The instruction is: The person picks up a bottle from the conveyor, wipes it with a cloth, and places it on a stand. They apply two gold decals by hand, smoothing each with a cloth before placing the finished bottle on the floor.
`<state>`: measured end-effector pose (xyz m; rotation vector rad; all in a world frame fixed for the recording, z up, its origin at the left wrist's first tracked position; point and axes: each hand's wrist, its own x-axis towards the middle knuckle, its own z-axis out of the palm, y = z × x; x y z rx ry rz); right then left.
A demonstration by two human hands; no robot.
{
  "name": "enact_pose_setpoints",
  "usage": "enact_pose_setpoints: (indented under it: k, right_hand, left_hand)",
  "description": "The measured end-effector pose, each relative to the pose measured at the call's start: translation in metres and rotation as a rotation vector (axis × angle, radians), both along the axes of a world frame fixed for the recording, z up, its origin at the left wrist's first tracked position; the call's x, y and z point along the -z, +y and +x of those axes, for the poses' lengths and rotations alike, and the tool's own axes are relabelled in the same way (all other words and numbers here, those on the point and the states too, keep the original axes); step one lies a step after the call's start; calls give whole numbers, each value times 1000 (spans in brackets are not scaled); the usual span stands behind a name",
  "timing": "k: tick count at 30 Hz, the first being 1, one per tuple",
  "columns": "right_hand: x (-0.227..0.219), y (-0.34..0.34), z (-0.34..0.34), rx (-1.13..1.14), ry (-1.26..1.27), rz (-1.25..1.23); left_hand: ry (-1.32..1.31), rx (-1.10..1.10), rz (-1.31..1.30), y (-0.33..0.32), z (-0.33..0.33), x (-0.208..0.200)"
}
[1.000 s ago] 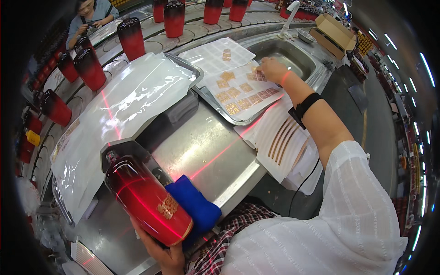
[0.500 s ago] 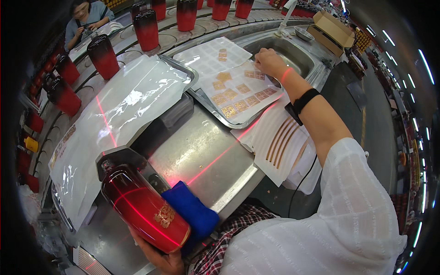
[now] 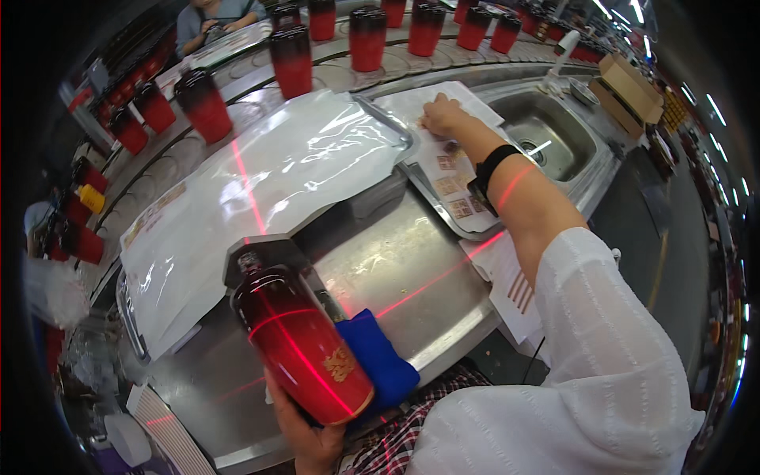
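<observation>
A glossy red bottle (image 3: 305, 348) with a dark neck lies tilted, its neck end in a dark angular holder (image 3: 265, 257). A gold emblem (image 3: 339, 364) is on its side, and red laser lines cross it. My left hand (image 3: 305, 435) is wrapped round the bottle's lower end, with some fingers hidden beneath. Farther off, my right hand (image 3: 445, 117) is at the white sheets of small gold decals (image 3: 451, 186) on a metal tray (image 3: 443, 210). Its fingers are curled together, and whatever is between them is hidden. A blue cloth (image 3: 376, 356) lies beside the bottle.
Clear plastic film over sheets (image 3: 261, 174) covers the left of the metal table (image 3: 396, 269). Behind runs a conveyor (image 3: 332, 75) with several red-black bottles (image 3: 368, 38). A sink (image 3: 546, 131) and cardboard box (image 3: 629, 91) stand right. Another person (image 3: 218, 24) sits at the far left.
The view has swung left, so the table and bottle appear farther right. My right hand has moved from the decal sheet's right side to its far part. My left hand stays on the bottle.
</observation>
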<state>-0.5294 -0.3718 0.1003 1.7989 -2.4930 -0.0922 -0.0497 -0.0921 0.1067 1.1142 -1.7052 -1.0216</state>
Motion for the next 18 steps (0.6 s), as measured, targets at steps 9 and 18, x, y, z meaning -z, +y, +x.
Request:
enact_pose_setpoints:
  k: [9, 18]
  right_hand:
    - [-95, 70, 76, -491, -271, -275]
    - [-126, 203, 258, -965, -1092, -274]
  left_hand:
    - [-182, -25, -201, -12, -3, 6]
    - [-538, -78, -454, -9, 7, -20]
